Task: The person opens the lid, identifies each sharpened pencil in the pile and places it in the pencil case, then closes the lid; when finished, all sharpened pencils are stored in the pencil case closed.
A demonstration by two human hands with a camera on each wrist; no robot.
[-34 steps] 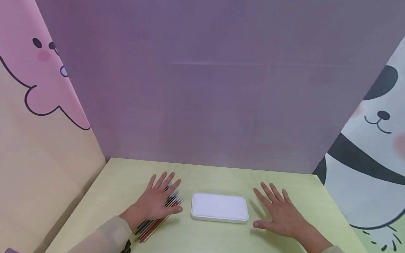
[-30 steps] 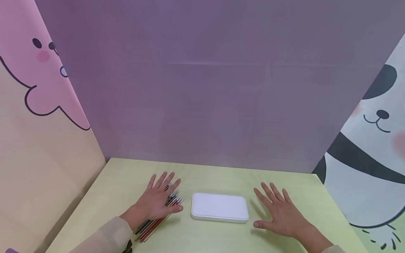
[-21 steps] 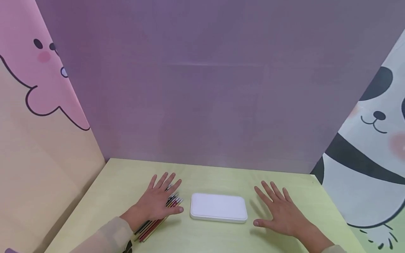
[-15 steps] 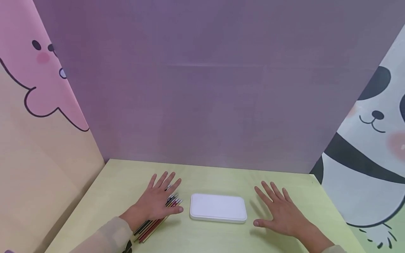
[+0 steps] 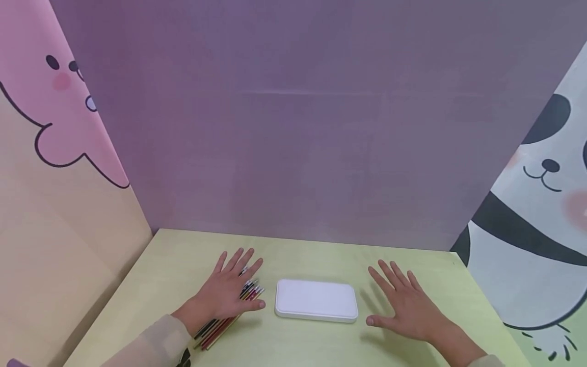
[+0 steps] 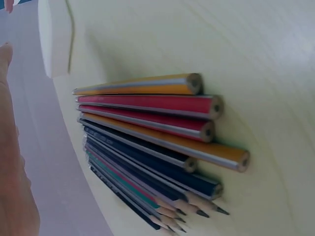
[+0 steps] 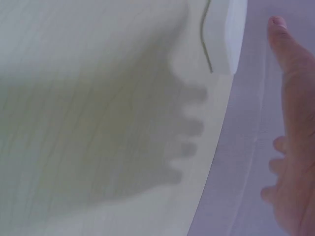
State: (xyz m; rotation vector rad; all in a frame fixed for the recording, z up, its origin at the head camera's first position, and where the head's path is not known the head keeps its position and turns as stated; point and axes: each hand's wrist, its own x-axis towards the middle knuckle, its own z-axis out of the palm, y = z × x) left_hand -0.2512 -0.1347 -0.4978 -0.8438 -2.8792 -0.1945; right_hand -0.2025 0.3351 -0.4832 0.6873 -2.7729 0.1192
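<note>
Fingers spread and palm down, my left hand (image 5: pixel 227 293) hovers over a row of pencils (image 5: pixel 217 331) at the left of the table, hiding much of them in the head view. In the left wrist view the pencils (image 6: pixel 147 137) lie side by side: yellow, red and dark ones with flat unsharpened ends, and several with sharpened points at the lower side. A flat white box with rounded corners (image 5: pixel 316 300) lies between the two hands. To its right, my right hand (image 5: pixel 410 311) is held above the table with spread fingers, holding nothing; its shadow shows below in the right wrist view.
The pale wooden table (image 5: pixel 312 250) ends at a purple back panel (image 5: pixel 293 142). A wall with a pink cartoon figure (image 5: pixel 69 127) stands at the left, one with a panda (image 5: pixel 550 204) at the right. A small dark object (image 5: pixel 185 358) shows under the left sleeve.
Both hands keep nearly the same pose; the right hand's fingers have risen very slightly. The head view has shifted a little. The pencils and white box stay where they were.
</note>
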